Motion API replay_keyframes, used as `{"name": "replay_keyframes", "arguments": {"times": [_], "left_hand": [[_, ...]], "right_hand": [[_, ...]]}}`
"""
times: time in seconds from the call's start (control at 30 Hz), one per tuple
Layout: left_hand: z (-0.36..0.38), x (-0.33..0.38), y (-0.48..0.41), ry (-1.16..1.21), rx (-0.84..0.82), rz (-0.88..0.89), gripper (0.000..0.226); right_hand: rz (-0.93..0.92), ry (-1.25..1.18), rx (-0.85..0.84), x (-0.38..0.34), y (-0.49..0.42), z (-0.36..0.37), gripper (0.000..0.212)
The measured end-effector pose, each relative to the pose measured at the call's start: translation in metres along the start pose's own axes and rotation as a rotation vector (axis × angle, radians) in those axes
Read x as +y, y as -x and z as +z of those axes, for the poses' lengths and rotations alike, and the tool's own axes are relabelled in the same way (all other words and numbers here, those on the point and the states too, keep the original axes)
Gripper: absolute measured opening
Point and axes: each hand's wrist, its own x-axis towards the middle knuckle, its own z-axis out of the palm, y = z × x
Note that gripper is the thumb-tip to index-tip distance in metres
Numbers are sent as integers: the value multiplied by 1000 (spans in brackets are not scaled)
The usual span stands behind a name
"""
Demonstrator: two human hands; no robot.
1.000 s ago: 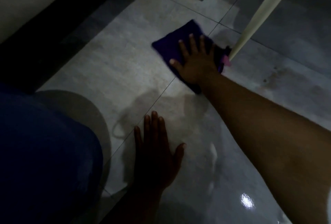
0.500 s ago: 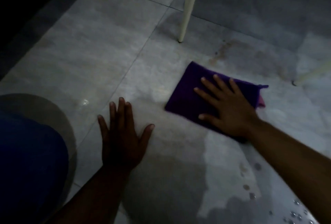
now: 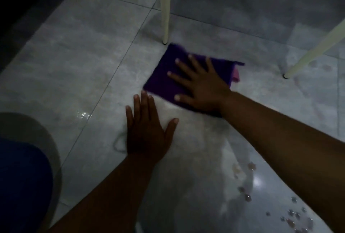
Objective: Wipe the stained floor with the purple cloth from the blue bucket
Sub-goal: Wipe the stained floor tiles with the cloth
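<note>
A folded purple cloth [image 3: 164,76] lies flat on the grey tiled floor [image 3: 89,50], with a pink edge showing at its right corner. My right hand [image 3: 201,85] presses down on the cloth, fingers spread across it. Flat on the wet tile just below-left of the cloth, fingers apart, rests my left hand [image 3: 147,130], holding nothing. Reddish stain marks [image 3: 313,83] show on the tile to the right. The blue bucket [image 3: 22,176] fills the lower left corner.
A cream chair leg [image 3: 165,9] stands right at the cloth's top corner. A second cream leg [image 3: 313,53] slants in at the right. Water droplets [image 3: 291,214] and a wet sheen cover the tiles at lower right. A dark wall base runs along the top left.
My right hand has slid the cloth from beside the chair leg down and around, now back up close to that leg. The camera view shifted; my left hand stays planted on the floor.
</note>
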Motion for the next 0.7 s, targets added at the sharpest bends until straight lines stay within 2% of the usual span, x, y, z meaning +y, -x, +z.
{"name": "replay_keyframes", "arguments": {"times": [0.07, 0.13, 0.33, 0.5, 0.6, 0.7], "left_hand": [[2, -1, -1, -1, -2, 6, 97], [3, 0, -3, -1, -7, 20, 98], [3, 6, -4, -17, -9, 12, 96], [6, 4, -6, -60, -7, 42, 97], [7, 4, -6, -64, 2, 39, 97], [7, 2, -6, -68, 13, 38, 97]], "right_hand": [[-156, 52, 8, 15, 27, 9, 76], [-140, 45, 15, 45, 45, 9, 78], [467, -110, -12, 138, 11, -13, 89], [696, -192, -46, 154, -70, -31, 91], [666, -205, -21, 133, -105, -36, 88], [458, -151, -6, 110, -114, -34, 85]]}}
